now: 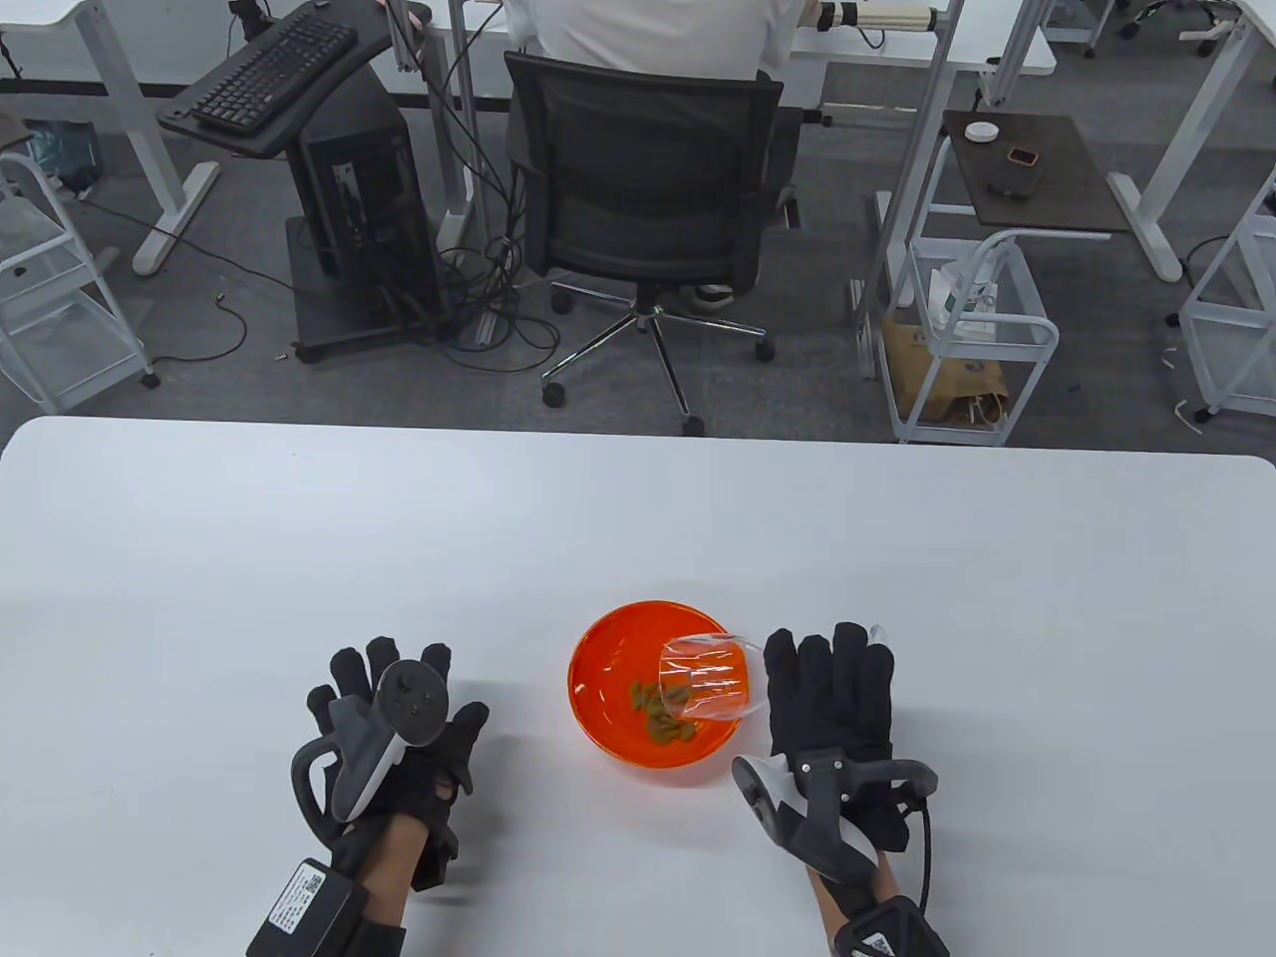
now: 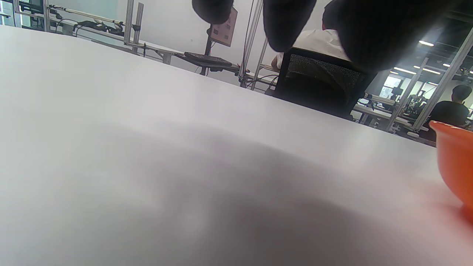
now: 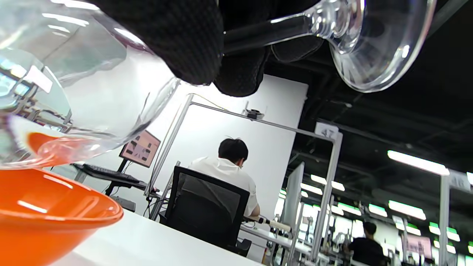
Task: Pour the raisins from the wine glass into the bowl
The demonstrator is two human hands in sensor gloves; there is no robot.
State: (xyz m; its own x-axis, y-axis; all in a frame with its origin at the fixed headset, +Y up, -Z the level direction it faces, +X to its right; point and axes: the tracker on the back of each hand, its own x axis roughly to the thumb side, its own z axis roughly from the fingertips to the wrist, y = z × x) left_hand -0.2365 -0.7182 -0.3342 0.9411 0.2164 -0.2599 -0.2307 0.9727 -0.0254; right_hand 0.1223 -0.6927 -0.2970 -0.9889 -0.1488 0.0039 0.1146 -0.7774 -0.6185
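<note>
The wine glass point(image 1: 710, 680) lies tipped on its side over the orange bowl point(image 1: 608, 648), mouth toward the left of the frame, just below the picture's middle. Raisins point(image 1: 666, 715) sit in the bowl under the mouth. My right hand point(image 1: 829, 698) grips the glass — in the right wrist view my fingers point(image 3: 192, 40) wrap the stem. My left hand point(image 1: 394, 733) rests spread on the white table point(image 1: 299, 558), lower left — apart from the bowl.

Grey carpet floor w/ black office chair point(image 1: 643, 169), white desks, keyboard point(image 1: 274, 75), ceiling strip lights point(image 3: 417, 162).
</note>
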